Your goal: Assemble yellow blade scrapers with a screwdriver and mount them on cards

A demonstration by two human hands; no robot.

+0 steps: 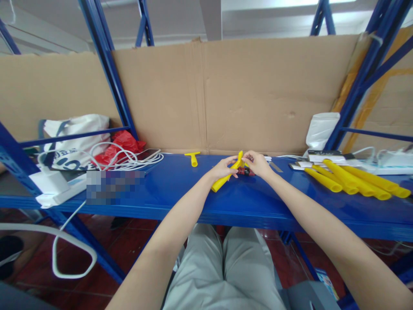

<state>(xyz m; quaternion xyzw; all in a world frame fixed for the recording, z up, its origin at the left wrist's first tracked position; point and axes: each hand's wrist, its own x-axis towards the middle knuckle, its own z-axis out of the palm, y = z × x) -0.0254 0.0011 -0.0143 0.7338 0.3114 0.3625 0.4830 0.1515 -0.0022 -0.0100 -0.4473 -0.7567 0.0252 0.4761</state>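
Observation:
My left hand (pixel 224 168) is wrapped round a yellow T-shaped tool handle (pixel 220 183), its round end pointing down toward me and its crosspiece up. At the crosspiece, my right hand (pixel 256 162) has its fingers bent and pressed together; what they pinch, if anything, is hidden. A small red and black object (pixel 247 171) lies just below the right fingers, partly covered. Farther back on the blue shelf top (pixel 180 189) lies a second yellow T-shaped handle (pixel 193 159). A flat grey strip (pixel 275 167) rests right of my right hand.
Several yellow tubular handles (pixel 355 178) are piled at the right, beside white boxes and cables. On the left are a power strip (pixel 63 191), coiled white cable (pixel 142 161), a red plastic bag (pixel 124 144) and a white tote bag (pixel 77 142). Cardboard (pixel 251 94) stands behind.

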